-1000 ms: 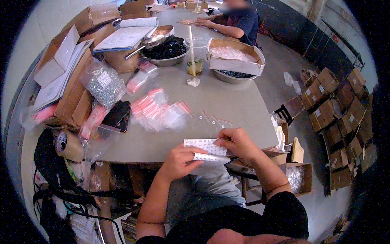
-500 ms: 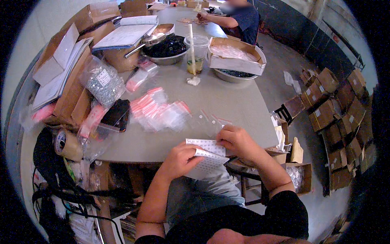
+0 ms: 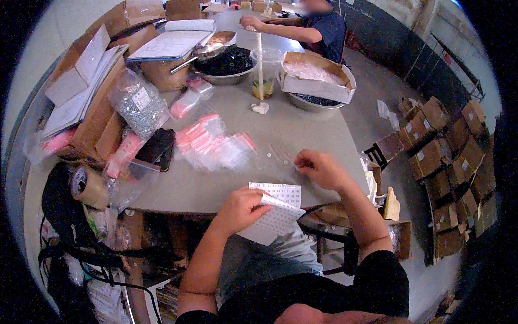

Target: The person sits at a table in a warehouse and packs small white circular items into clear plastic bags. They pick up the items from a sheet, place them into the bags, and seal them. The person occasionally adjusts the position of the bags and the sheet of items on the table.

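My left hand [image 3: 241,209] is closed on a folded sheet of stickers [image 3: 284,217], white with small printed marks in rows, held at the table's near edge over my lap. Thumb and fingers pinch it at the fold. My right hand [image 3: 322,171] is over the table, fingers pinched together; whatever is between the fingertips is too small to make out. Just left of those fingertips lie a few clear zip bags [image 3: 276,156] bearing small round white stickers. Farther left spreads a pile of clear zip bags [image 3: 216,144] with red-edged tops.
A plastic cup [image 3: 264,73] with a straw stands mid-table, beside a metal bowl of black parts [image 3: 225,66] and a white box [image 3: 315,78] resting on another bowl. At left are a bag of metal parts [image 3: 138,105], a phone [image 3: 157,149] and tape [image 3: 89,186]. A co-worker [image 3: 324,32] sits at the far end.
My right hand has moved away from the sticker sheet, up and to the right, toward the stickered bags. My left hand still holds the sheet. The co-worker's arm has lifted.
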`<state>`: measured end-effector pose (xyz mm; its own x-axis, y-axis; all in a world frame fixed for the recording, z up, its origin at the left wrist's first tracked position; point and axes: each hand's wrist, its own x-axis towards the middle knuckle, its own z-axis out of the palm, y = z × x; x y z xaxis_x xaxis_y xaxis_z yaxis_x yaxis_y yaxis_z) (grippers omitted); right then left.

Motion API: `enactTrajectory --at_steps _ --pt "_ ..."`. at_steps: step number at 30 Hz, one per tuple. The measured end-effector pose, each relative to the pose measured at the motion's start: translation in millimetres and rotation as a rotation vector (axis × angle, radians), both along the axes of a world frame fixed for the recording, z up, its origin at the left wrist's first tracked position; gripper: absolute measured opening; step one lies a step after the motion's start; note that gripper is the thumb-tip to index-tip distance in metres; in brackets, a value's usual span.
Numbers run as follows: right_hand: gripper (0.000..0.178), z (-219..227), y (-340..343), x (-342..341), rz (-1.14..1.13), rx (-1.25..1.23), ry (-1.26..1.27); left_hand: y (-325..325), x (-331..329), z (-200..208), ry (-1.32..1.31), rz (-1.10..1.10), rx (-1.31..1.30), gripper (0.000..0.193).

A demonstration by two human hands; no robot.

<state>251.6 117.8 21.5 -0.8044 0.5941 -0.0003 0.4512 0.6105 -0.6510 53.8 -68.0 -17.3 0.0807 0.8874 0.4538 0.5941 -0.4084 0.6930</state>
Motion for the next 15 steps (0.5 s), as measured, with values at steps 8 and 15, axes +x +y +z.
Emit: enactTrajectory --at_steps 8,15 --pt "0.026 5 -9 -20 -0.040 0.326 -0.069 -1 0 -1 -0.008 -0.018 0.008 0.018" --pt "0.024 -4 -1 -49 0.165 0.168 -0.129 -1 -1 -5 0.008 -0.030 0.020 0.019"
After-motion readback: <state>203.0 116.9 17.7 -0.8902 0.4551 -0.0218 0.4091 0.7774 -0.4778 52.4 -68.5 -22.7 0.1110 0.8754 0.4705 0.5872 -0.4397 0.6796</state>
